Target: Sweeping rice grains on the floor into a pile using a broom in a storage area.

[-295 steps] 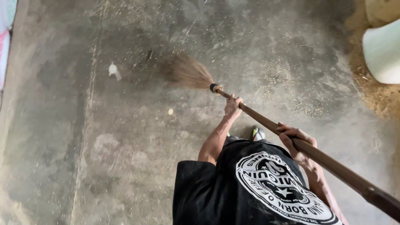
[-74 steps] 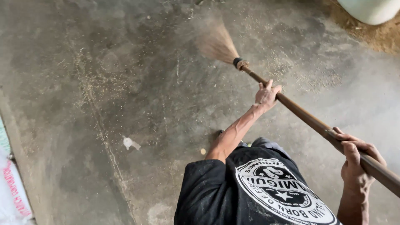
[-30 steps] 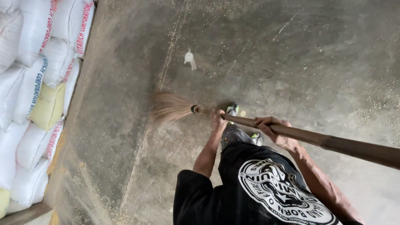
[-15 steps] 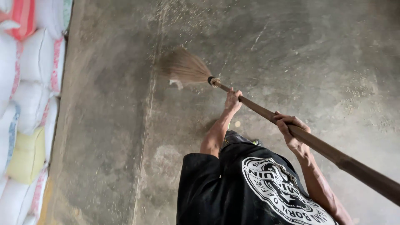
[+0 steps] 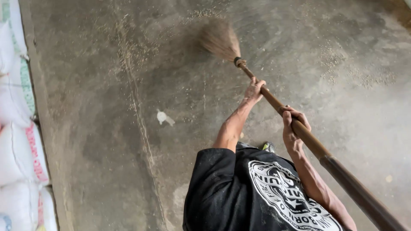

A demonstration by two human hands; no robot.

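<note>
Left hand (image 5: 254, 90) wrapped round the long brown wooden broom handle (image 5: 299, 130), far down the shaft, close to the dark binding at the head. Right hand (image 5: 292, 126) clamped on the same handle nearer the body, thumb over the top. Two-point grip looks like the usual split: far hand steers the head, near hand drives. Handle runs diagonally from the near right corner up to centre, butt end out of view.

Tan straw brush head (image 5: 219, 38) sits at far centre, on or just above the grey concrete floor (image 5: 85, 128); blurred, so contact can't be called.

Loose pale grain dust lies in a thin streak (image 5: 136, 102) running near-to-far left of the arm, with more scattered at far right. Small white scrap (image 5: 162, 117) on the floor left of the forearm, well apart from the brush. Stacked white woven sacks (image 5: 17, 141) line the left edge.
</note>
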